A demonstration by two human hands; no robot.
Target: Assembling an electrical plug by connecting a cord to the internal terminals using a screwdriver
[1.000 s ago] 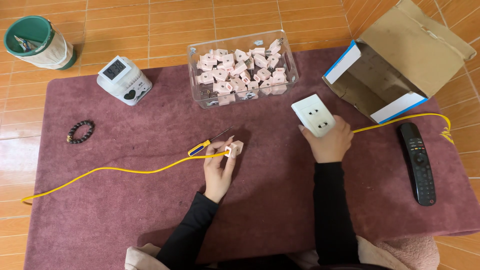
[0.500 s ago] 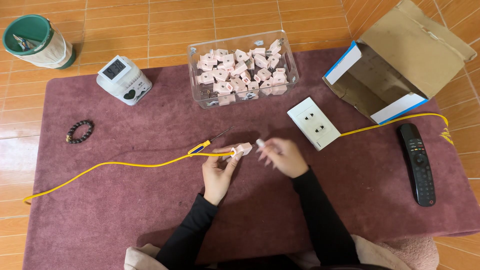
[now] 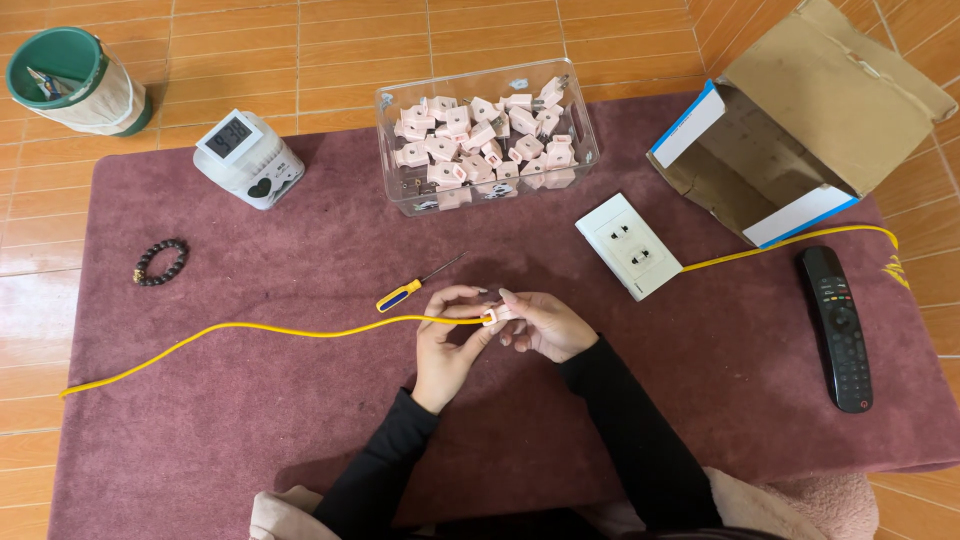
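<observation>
A maroon mat (image 3: 250, 430) covers the tiled floor (image 3: 300, 40) and carries nearly everything. At its far right corner an open cardboard box (image 3: 800, 110) lies on its side. A clear plastic bin (image 3: 486, 135) at the mat's far edge is full of small pink plug pieces. A green-rimmed container (image 3: 70, 80) stands off the mat at the far left, and a white digital clock (image 3: 248, 158) sits near it on the mat. A black remote control (image 3: 836, 326) lies at the right edge. A white double wall socket (image 3: 628, 245) rests just beyond the hands. A long yellow cable (image 3: 240, 330) runs from the left edge to the hands. A yellow-handled screwdriver (image 3: 415, 288) lies just beyond the left hand (image 3: 450, 345), and a dark bead bracelet (image 3: 160, 262) lies at the left. Both hands meet at the centre: the left hand's fingers close on the cable end, the right hand (image 3: 540, 325) pinches the pink plug (image 3: 492, 316) between them
</observation>
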